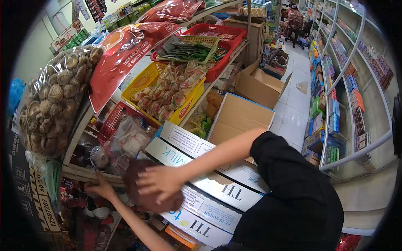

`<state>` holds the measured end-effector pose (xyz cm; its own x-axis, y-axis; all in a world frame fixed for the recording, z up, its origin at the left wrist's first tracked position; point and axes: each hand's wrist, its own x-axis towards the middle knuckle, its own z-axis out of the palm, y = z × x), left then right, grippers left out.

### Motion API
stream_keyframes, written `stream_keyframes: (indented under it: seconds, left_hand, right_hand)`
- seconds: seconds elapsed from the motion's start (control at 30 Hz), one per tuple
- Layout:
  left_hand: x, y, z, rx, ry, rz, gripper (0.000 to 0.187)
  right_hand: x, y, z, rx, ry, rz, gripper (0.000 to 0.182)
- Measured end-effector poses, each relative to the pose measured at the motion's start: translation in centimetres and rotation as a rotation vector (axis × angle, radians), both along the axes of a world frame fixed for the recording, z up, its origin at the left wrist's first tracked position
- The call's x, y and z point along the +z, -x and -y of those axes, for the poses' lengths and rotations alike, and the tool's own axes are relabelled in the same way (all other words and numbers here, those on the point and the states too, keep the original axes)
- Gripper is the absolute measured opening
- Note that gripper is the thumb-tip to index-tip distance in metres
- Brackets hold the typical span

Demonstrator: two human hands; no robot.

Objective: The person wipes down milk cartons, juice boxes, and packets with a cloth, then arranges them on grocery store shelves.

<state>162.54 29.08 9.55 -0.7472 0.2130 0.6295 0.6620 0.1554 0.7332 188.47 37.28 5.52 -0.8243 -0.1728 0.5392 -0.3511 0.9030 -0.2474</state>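
Covering brown item (pixel 144 201): right hand (pixel 160 182) lay open, fingers spread.
Shelf edge (pixel 76 172): left hand (pixel 101 189) was beside it; grip could not be told.

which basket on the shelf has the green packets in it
The pale yellow-green basket, beyond the bright yellow basket. Its packets lie flat and look mostly green; the bright yellow one holds clear-wrapped packs.
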Motion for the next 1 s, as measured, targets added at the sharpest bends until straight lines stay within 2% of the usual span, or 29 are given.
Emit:
stream_keyframes:
  seconds: [0.1,0.2,0.3,0.4,0.5,0.57,0.7,0.77,0.87,1.0]
  left_hand:
    - [2.5,-4.2,-0.1,-0.013,-0.024,0.070,0.060]
    - [1.7,-3.3,0.1,-0.010,0.009,-0.003,0.059]
    - [1.1,-2.0,0.2,-0.034,0.025,-0.036,0.058]
    - [2.4,-4.1,0.5,-0.023,0.035,0.056,0.058]
    - [0.4,-2.3,-0.2,-0.045,-0.070,-0.017,0.060]
    - [0.7,-2.5,-0.3,0.012,-0.030,-0.049,0.061]
    - [-1.1,-0.4,-0.4,0.069,-0.024,-0.155,0.062]
    - [-1.2,-0.2,-0.4,0.000,-0.069,-0.093,0.062]
    - [0.0,-1.7,0.1,0.008,-0.032,-0.098,0.064]
    - [-0.4,-1.1,0.1,-0.049,-0.069,-0.053,0.064]
  right_hand:
    - [0.0,3.9,-3.5,-0.246,-0.003,0.004,0.071]
    - [0.9,5.4,-3.6,-0.413,0.058,0.184,0.072]
    - [-0.2,4.7,-2.1,-0.460,-0.012,0.003,0.071]
    - [-1.0,0.8,-0.4,-0.205,-0.022,-0.049,0.068]
    - [-0.5,-4.9,2.9,-0.046,-0.040,0.057,0.073]
    - [-0.4,-8.4,5.3,0.074,-0.068,0.043,0.078]
    - [0.1,-13.7,8.9,0.420,0.054,0.107,0.081]
    - [-0.2,-14.9,10.7,0.444,-0.016,-0.016,0.080]
    - [0.3,-14.3,9.5,0.472,0.115,0.151,0.079]
    - [0.2,-10.0,6.0,0.306,0.080,0.126,0.078]
